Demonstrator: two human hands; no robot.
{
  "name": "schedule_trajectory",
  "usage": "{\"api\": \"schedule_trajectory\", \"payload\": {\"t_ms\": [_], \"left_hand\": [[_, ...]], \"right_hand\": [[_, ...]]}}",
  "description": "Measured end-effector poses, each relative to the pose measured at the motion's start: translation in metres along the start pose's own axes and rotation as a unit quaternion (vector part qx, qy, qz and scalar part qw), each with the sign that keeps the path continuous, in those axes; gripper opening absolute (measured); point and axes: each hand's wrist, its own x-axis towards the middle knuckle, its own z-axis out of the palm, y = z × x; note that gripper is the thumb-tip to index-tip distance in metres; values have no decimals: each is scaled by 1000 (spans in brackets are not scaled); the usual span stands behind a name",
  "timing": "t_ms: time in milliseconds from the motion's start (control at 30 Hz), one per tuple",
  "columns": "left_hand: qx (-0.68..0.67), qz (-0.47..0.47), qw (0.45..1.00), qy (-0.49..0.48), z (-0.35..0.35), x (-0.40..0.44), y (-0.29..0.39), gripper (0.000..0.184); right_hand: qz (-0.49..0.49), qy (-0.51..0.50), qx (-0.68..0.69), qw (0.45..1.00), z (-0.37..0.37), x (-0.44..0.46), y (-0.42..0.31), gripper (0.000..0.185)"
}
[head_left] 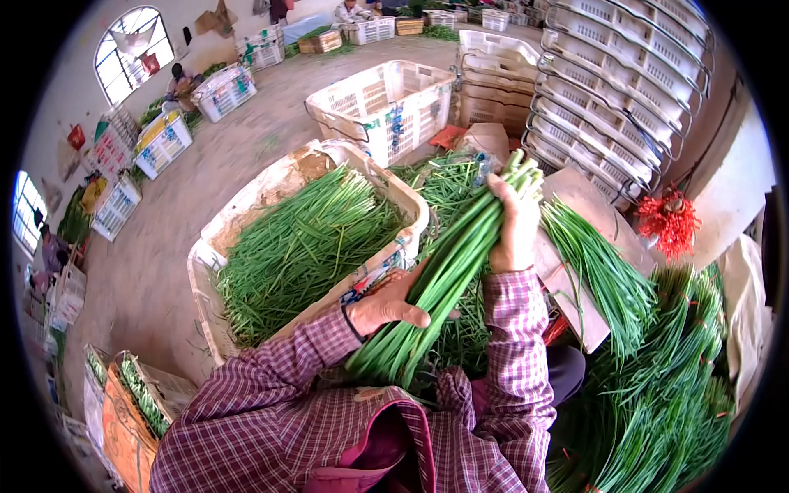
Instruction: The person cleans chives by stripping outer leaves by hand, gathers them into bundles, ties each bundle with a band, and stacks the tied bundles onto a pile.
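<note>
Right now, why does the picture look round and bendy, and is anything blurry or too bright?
In the head view, black corners and the curving stack suggest a very wide lens; in the head view, the arched window glares white; also in the head view, the far crates look soft, while the bunch is clearer.

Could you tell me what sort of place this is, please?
Probably a vegetable packing shed: banded green bundles lie heaped, a tall crate stack stands nearby, and other people are beside more crates farther back.
</note>
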Motion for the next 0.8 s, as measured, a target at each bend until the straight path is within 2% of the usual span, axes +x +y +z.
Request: {"api": "schedule_trajectory", "payload": {"t_ms": [33,67,100,167,200,233,300,367,433,467,500,633,700,800], "left_hand": [[-41,-42,998,29,10,-8,14,101],[-27,-70,994,83,14,-14,20,89],[2,-33,993,109,40,17,-7,75],[-64,-135,980,129,25,6,-2,62],[-94,-140,978,125,10,3,-3,56],[-120,-113,980,110,3,-1,3,49],[-199,-123,969,72,-20,-9,0,44],[-220,-139,964,58,-33,-14,0,46],[-222,-153,962,40,-48,-17,-6,50],[-219,-145,964,39,-52,-18,-11,52],[-218,-148,964,40,-53,-19,-10,52],[-244,-142,959,7,-54,-21,-8,52],[-229,-148,962,-3,-57,-23,-9,51],[-249,-146,957,-21,-61,-28,-14,54]], "right_hand": [[-13,26,8,1000,11,0,11,24],[-11,52,5,999,26,-4,16,25],[1,17,-47,999,-8,3,-1,31],[-24,-49,-11,998,-7,3,7,42],[9,-97,14,995,-11,2,6,55],[6,-94,16,995,-18,1,-1,55],[105,-94,33,989,-34,-3,-15,73],[65,-77,-21,995,-52,-8,-13,70],[37,-90,-141,985,-51,-21,-14,63],[12,-105,-147,984,-52,-26,-6,58],[-30,-116,-168,979,-47,-32,1,56],[-76,-97,-251,960,-35,-41,9,58],[-132,-87,-299,941,-29,-40,7,57],[-97,-88,-322,938,-24,-40,0,56]]}}
